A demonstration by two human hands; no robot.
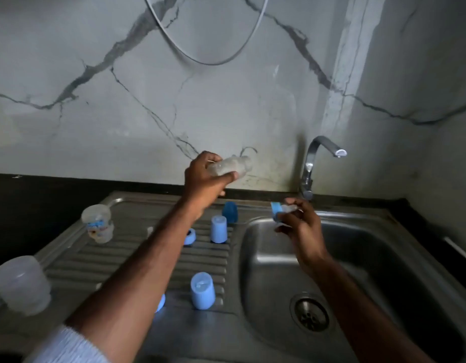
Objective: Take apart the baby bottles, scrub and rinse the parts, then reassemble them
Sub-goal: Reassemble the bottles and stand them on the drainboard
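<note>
Marble-veined wall (121,113) — chrome tap (311,163) behind steel sink (370,258), drain (311,312).

I am standing at a home kitchen sink. A steel sink (383,247) with a round drain (309,312) sits in a dark counter (43,195), with a ribbed draining board (137,258) to its left. A chrome tap (311,166) rises at the sink's back edge. Behind it is a grey marble-look wall (121,87) with dark veins. Baby bottle parts, blue caps (202,290) among them, stand on the draining board.
</note>
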